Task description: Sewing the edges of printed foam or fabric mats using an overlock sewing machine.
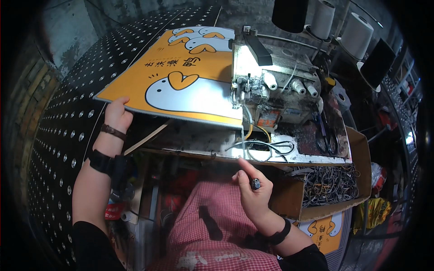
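A yellow mat (131, 77) printed with white ducks lies across the machine table, its right side under the head of a sewing machine (280, 67). Grey edging runs along the mat's near edge, and a thin strip (244, 140) trails down from its right end. My left hand (119, 114) grips the mat's near edge close to its left corner, thumb below. Below the table edge, my right hand (254, 187) is closed around a small dark tool (256, 184); only its round end shows, so its kind is unclear. That hand's index finger extends up toward the hanging strip.
Scissors (323, 135) lie on the right of the machine table (307, 156). A cardboard box (361, 153) below holds tangled trimmings (332, 183). Another printed mat (327, 232) lies beneath it. Thread cones (357, 36) stand behind the machine. A black studded surface (68, 131) extends at left.
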